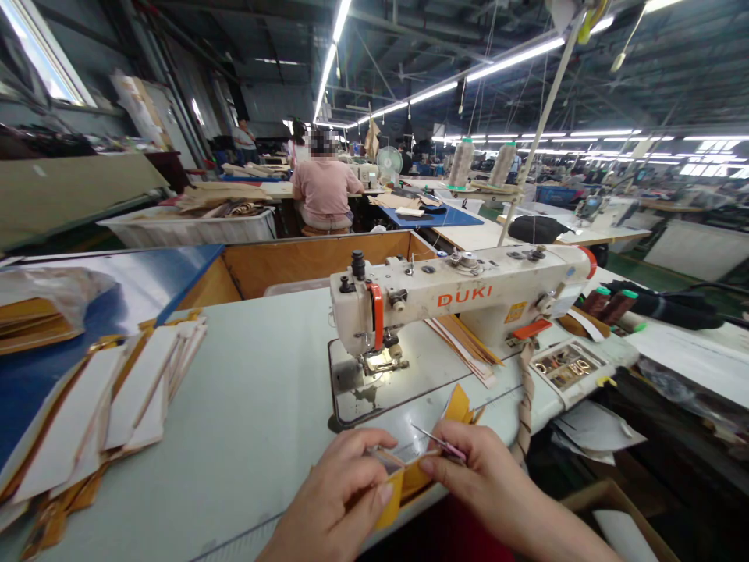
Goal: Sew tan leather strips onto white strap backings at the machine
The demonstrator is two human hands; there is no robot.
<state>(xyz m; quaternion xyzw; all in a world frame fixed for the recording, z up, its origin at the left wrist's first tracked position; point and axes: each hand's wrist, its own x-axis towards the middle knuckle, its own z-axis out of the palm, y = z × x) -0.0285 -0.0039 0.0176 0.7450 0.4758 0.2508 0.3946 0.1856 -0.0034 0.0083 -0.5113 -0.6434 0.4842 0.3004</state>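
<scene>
At the near edge of the table, my left hand [345, 488] is closed on a yellow leather-like piece [393, 499] with a pale inner side. My right hand [483, 468] grips small pink-handled scissors [448, 446], their thin metal tip pointing left. Its thumb and fingers also touch the yellow material, and a yellow flap [458, 404] sticks up behind them. Beyond both hands stands a white sewing machine [462, 293], its lamp lighting the needle area and metal plate [356, 394]. Part of the held piece is hidden by my fingers.
Stacked white-and-yellow strips [137, 390] lie at the left. More strips [465, 351] sit under the machine arm. A tray of small metal parts [567, 365] and thread spools [608, 304] are at the right. A person [326, 187] sits ahead, back turned.
</scene>
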